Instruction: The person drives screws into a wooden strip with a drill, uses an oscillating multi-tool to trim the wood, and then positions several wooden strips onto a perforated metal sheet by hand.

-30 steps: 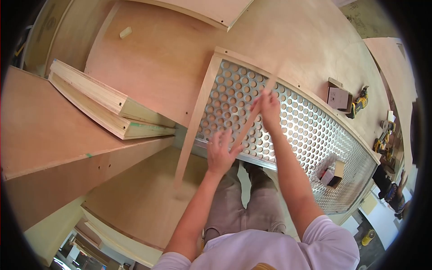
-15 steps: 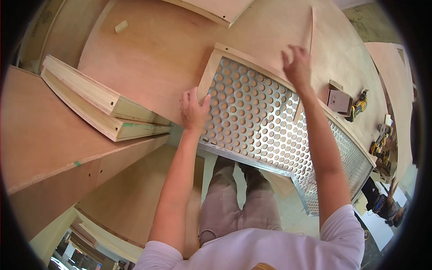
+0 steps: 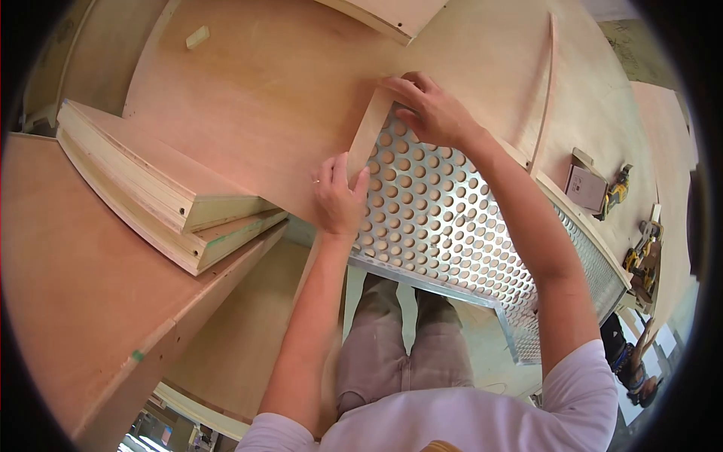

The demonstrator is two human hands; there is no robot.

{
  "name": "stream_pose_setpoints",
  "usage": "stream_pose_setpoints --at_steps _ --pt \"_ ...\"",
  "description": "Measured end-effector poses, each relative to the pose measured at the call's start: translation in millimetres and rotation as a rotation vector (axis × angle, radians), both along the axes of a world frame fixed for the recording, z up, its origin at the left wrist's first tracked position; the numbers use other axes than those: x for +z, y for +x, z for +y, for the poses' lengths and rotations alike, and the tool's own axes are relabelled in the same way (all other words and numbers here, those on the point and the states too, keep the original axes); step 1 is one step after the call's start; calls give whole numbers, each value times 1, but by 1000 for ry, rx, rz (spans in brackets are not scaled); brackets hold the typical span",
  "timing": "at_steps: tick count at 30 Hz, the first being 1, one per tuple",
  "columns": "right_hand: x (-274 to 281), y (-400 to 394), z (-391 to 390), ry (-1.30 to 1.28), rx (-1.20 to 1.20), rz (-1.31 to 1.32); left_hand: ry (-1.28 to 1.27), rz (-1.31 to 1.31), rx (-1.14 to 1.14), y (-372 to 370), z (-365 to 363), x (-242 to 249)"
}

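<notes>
A perforated metal panel (image 3: 422, 203) with round holes lies in front of me, edged by light wooden strips. My left hand (image 3: 340, 196) is closed over the wooden strip (image 3: 369, 135) on the panel's left side, its thumb on the panel side. At the far left corner my right hand (image 3: 433, 113) bends over the frame, fingers curled on the corner and thumb toward the holes. That hand covers most of the corner. A long thin wooden strip (image 3: 546, 83) extends away from the panel beyond my right forearm.
Curved wooden pieces (image 3: 143, 173) are stacked on a plywood box (image 3: 83, 286) at left. A small wood block (image 3: 197, 37) lies on the plywood sheet (image 3: 248, 98). At right are a cardboard box (image 3: 585, 187), yellow-and-black power tools (image 3: 619, 190) and another person (image 3: 629, 361).
My right hand has moved left from above the panel's far edge onto its far left corner. My left hand stays on the left strip; the view has shifted slightly.
</notes>
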State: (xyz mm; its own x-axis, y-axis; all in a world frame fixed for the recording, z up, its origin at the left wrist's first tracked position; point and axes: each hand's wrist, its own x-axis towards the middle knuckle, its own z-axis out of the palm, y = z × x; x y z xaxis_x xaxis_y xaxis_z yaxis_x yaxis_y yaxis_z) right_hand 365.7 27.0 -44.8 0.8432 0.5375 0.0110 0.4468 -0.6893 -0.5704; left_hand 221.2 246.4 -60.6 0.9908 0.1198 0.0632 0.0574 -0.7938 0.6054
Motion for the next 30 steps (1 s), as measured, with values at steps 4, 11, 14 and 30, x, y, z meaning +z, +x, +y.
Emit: stream_pose_setpoints --at_steps 4,11,14,30 --pt "4 18 9 -249 181 -68 -5 22 25 1 -1 0" --pt "9 47 30 -504 389 21 -20 45 71 -1 -2 -5" --pt "0 47 22 -392 390 25 -22 41 70 -1 -2 -6" --pt "14 46 30 -504 380 64 30 -5 41 -1 -2 -9"
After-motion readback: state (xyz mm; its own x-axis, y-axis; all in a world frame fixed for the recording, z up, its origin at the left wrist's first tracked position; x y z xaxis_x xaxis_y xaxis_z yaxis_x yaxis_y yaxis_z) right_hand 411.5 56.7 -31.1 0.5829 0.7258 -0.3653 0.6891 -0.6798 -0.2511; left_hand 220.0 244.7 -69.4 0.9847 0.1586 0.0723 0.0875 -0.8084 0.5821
